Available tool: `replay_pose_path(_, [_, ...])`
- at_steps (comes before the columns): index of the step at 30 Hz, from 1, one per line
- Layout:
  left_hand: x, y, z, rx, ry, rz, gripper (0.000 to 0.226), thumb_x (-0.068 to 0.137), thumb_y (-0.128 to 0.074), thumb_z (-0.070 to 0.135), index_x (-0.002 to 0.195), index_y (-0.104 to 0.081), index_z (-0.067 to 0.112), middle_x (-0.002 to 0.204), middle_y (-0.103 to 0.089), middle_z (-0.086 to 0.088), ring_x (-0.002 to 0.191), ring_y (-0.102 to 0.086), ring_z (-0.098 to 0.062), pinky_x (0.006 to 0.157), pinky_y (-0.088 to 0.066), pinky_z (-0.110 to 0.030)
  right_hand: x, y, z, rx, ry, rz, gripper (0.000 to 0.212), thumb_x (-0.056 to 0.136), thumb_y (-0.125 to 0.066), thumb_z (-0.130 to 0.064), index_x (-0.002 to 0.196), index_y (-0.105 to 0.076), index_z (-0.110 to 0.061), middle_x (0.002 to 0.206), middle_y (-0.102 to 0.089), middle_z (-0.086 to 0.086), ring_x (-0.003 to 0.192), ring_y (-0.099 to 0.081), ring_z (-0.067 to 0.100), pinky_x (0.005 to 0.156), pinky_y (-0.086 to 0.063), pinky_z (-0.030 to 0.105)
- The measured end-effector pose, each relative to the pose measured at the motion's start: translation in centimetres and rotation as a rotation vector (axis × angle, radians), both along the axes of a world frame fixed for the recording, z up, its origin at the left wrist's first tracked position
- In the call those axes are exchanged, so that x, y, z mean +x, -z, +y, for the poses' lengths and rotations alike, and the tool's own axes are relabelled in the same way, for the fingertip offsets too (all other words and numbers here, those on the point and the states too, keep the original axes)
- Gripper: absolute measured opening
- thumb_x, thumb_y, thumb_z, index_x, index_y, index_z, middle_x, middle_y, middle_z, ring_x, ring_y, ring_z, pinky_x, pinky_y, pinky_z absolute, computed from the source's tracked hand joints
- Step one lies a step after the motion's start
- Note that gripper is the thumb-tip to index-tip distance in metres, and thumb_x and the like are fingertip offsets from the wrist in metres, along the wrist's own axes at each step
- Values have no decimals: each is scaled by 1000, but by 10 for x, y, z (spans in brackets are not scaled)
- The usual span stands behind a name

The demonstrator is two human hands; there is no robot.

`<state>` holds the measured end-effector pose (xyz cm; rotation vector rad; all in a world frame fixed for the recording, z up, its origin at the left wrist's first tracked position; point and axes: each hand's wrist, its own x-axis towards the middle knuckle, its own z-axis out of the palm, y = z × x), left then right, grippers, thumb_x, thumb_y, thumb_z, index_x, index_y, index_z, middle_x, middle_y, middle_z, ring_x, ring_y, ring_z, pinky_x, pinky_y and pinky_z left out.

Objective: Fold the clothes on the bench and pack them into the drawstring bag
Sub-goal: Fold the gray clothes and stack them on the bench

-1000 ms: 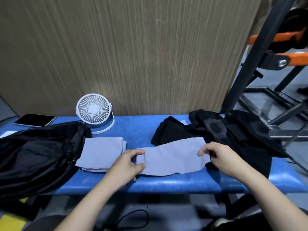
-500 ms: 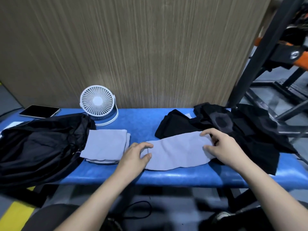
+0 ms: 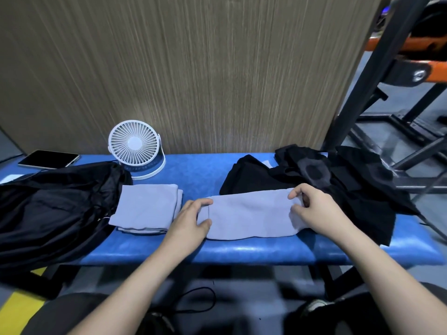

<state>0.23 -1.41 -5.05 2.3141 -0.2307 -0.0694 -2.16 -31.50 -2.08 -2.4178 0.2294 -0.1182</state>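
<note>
Now both forearms reach in from below over the blue counter (image 3: 242,252). The left hand (image 3: 191,222) pinches the left end of the long grey cloth (image 3: 249,217), thumb under and forefinger over its edge. The right hand (image 3: 314,213) curls its grip round the cloth's right end, bunching it. A folded grey cloth (image 3: 147,206) lies just left, touching the black drawstring bag (image 3: 48,209). Black clothes (image 3: 338,184) sit behind.
</note>
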Motion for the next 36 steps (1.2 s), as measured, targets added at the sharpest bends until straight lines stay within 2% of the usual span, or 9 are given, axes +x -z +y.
replay_pose_path(2, [-1, -3, 0, -25, -7, 29, 41, 92, -62, 19, 130, -54, 33, 120, -54, 14, 109, -52, -3, 88, -35, -19, -3, -5, 2, 13, -10, -91, 17, 85, -63, -9, 87, -61, -26, 60, -51, -6, 53, -43, 10, 53, -37, 20])
replay_pose_path(5, [0, -2, -1, -67, -32, 54, 38, 91, -63, 21, 126, -56, 34, 77, -46, 15, 68, -47, -2, 64, -35, -21, -8, -13, 14, 73, -47, -199, 19, 85, -62, -7, 86, -63, -26, 56, -47, -12, 54, -42, 9, 54, -36, 18])
replay_pose_path(7, [1, -1, -2, -98, -53, 69, 37, 90, -64, 19, 124, -58, 33, 68, -41, 12, 61, -42, -6, 61, -34, -24, -8, -15, 21, 144, -67, -221, 23, 85, -62, -5, 87, -63, -28, 57, -47, -15, 53, -41, 7, 52, -36, 18])
replay_pose_path(14, [-3, -4, 2, -211, -56, 160, 40, 80, -62, 29, 120, -59, 33, 65, -39, 6, 58, -38, -11, 62, -35, -29, 6, -20, 69, 474, -178, -211, 20, 87, -63, 1, 90, -66, -18, 66, -44, -1, 56, -39, 8, 51, -37, 19])
replay_pose_path(18, [-2, 4, 10, -224, -67, 179, 42, 85, -62, 21, 124, -56, 35, 81, -56, 1, 64, -51, -11, 74, -45, -34, 14, -18, 101, 465, -250, -189, 19, 84, -67, -2, 90, -66, -20, 64, -47, -4, 57, -42, 7, 59, -38, 19])
replay_pose_path(22, [-3, 6, 14, -249, -51, 165, 45, 91, -54, 6, 126, -56, 34, 78, -56, 9, 52, -45, -2, 60, -38, -22, 22, -9, 126, 413, -298, -168, 18, 83, -68, -7, 90, -64, -22, 61, -49, -7, 55, -43, 4, 60, -40, 22])
replay_pose_path(28, [-7, 1, 17, -309, -45, 175, 42, 95, -52, 7, 128, -55, 32, 100, -64, 6, 65, -54, 11, 76, -40, -21, 27, 5, 153, 341, -401, -81, 17, 83, -67, -8, 95, -62, -20, 61, -50, -3, 59, -47, 7, 70, -48, 36])
replay_pose_path(32, [-6, 1, 15, -353, -27, 190, 33, 97, -55, 13, 127, -55, 27, 111, -67, 9, 81, -63, 11, 89, -47, -21, 26, 10, 158, 350, -436, -52, 20, 85, -67, -8, 100, -60, -20, 64, -51, 1, 57, -47, 7, 64, -45, 29])
replay_pose_path(36, [-5, -2, 15, -396, -38, 209, 44, 82, -58, 40, 124, -59, 29, 115, -71, 9, 105, -66, -2, 100, -48, -31, 23, 7, 158, 463, -448, 30, 25, 93, -66, -17, 114, -53, -20, 71, -61, 12, 55, -60, 16, 58, -49, 26])
